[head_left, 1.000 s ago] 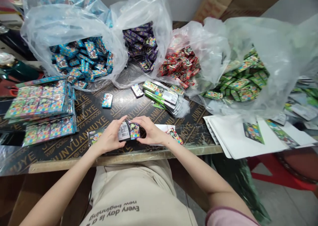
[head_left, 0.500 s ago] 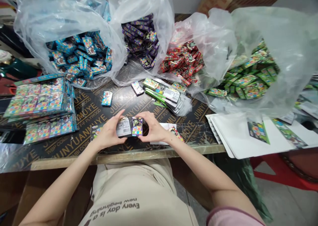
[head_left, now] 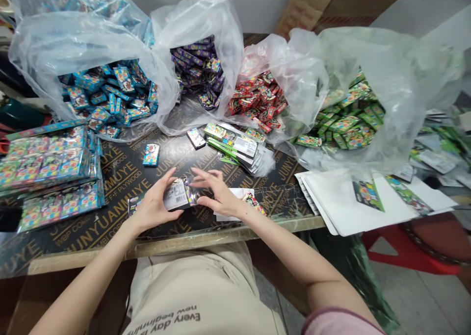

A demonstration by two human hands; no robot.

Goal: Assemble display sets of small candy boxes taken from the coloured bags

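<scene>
My left hand point(head_left: 154, 208) grips a small flat packet point(head_left: 175, 195) with a white barcode label, held just above the table's near edge. Fingers of my right hand point(head_left: 216, 193) are spread and touch the packet's right end, where a dark purple box part shows. Under my hands lie a partly hidden green card point(head_left: 134, 203) and a white card with a red box point(head_left: 250, 200). A single blue box point(head_left: 151, 154) and a single purple box point(head_left: 196, 138) lie on the black board point(head_left: 121, 178) beyond my hands.
Four clear plastic bags stand at the back: blue boxes point(head_left: 106, 97), purple boxes point(head_left: 198, 72), red boxes point(head_left: 257, 97), green boxes point(head_left: 346, 119). Stacked finished packs point(head_left: 47, 170) lie at left, a small pile of packets point(head_left: 239, 148) in the middle, white cards point(head_left: 353, 202) at right.
My right hand has loosened from a pinch on the purple box to spread fingers. The packet has turned so its barcode label faces up more. The view shifted slightly.
</scene>
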